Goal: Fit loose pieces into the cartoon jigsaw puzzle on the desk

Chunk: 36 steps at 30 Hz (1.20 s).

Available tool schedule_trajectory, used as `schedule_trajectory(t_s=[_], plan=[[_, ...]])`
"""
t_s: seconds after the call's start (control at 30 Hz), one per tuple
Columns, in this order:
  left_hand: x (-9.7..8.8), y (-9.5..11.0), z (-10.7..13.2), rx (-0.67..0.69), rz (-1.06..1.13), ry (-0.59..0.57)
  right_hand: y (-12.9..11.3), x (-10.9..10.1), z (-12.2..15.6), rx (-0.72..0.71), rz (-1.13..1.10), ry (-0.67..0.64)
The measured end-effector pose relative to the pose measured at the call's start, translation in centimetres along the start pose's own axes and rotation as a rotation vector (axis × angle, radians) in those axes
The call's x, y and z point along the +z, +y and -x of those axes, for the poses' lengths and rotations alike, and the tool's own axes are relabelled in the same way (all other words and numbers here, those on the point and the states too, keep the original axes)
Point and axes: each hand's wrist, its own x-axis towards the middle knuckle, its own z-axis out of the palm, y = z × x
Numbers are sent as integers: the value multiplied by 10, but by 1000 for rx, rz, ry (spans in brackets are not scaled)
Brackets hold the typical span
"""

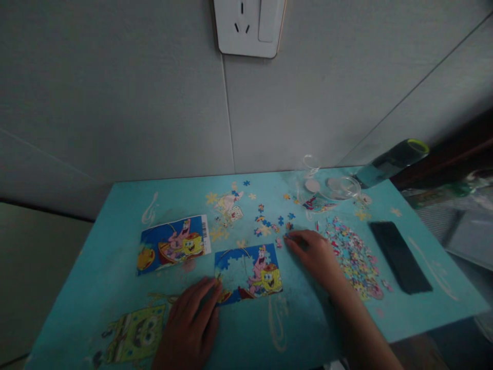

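Observation:
A partly assembled jigsaw puzzle (265, 280) lies on the table, its frame joined around a gap in the middle and upper left. My left hand (194, 321) rests at its left edge, fingers stretched out and fingertips touching the border. To the upper right of the puzzle, my right hand (314, 252) has thumb and forefinger pinched on a small puzzle piece, mostly covered by the fingertips. Beside those fingers lie a pink loose piece (279, 243) and several blue loose pieces (281, 221). Left of the puzzle is a reference picture card (173, 244) showing the same cartoon scene.
A heap of mixed puzzle pieces (356, 257) spreads right of my right forearm, with a dark phone-like slab (400, 257) beyond. Clear plastic containers (341, 189) and a dark bottle (393, 162) stand at the back right. A wall with a socket (250, 25) borders the turquoise table (308, 329).

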Motion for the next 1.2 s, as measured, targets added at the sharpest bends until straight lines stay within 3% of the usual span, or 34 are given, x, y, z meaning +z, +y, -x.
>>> schedule_trajectory(t_s=[0.13, 0.9, 1.03, 1.2], plan=[[-1, 2, 0, -2, -9, -2, 1, -1, -1, -14, -10, -36], [0, 7, -4, -60, 5, -28, 7, 10, -6, -170, -96, 26], [0, 7, -6, -57, 19, -23, -10, 8, -28, -204, -17, 36], [-4, 12, -12, -64, 49, 4, -37, 15, -82, -211, 157, -13]])
